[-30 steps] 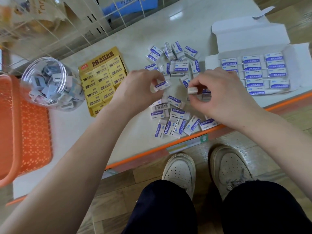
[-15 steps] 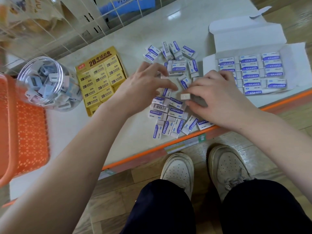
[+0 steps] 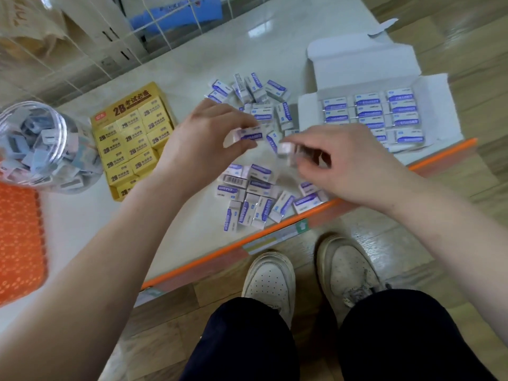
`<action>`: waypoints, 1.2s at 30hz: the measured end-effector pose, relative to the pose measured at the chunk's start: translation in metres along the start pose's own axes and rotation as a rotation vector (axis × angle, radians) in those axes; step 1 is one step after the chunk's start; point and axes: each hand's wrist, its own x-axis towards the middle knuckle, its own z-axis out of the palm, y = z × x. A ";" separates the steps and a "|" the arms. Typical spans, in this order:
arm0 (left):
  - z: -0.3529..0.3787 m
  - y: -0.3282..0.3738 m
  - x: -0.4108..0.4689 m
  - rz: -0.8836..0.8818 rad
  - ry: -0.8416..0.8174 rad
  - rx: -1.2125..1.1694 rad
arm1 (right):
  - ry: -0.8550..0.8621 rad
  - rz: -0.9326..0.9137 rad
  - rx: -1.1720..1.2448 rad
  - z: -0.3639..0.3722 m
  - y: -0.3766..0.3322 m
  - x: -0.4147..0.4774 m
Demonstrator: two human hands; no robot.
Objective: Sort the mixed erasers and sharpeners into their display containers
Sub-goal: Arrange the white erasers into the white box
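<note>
The left hand holds one white-and-blue eraser above the heap, with the thumb under it and the fingers curled over its top. Just to the right, the right hand pinches a small pale block between thumb and forefinger. The block is blurred, so I cannot tell if it is an eraser or a sharpener. The two held things are near each other but do not touch.

Under both hands the loose erasers lie mixed on the white counter, some near its orange edge and some farther away. On the right stands an open white cardboard box, and erasers of the same kind lie in neat rows inside it. Left of the heap is a yellow box filled with yellow 2B erasers. At the far left is a clear jar full of small grey and pale pieces, and near it an orange basket.
</note>
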 end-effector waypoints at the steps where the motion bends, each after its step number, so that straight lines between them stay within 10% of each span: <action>1: -0.001 0.006 0.004 0.018 0.033 -0.025 | 0.040 0.036 -0.001 -0.011 0.007 -0.002; 18: 0.057 0.102 0.081 0.052 -0.202 0.224 | 0.064 0.299 -0.493 -0.065 0.077 -0.024; 36: 0.057 0.099 0.070 -0.100 -0.183 0.109 | -0.210 0.470 -0.504 -0.088 0.067 -0.019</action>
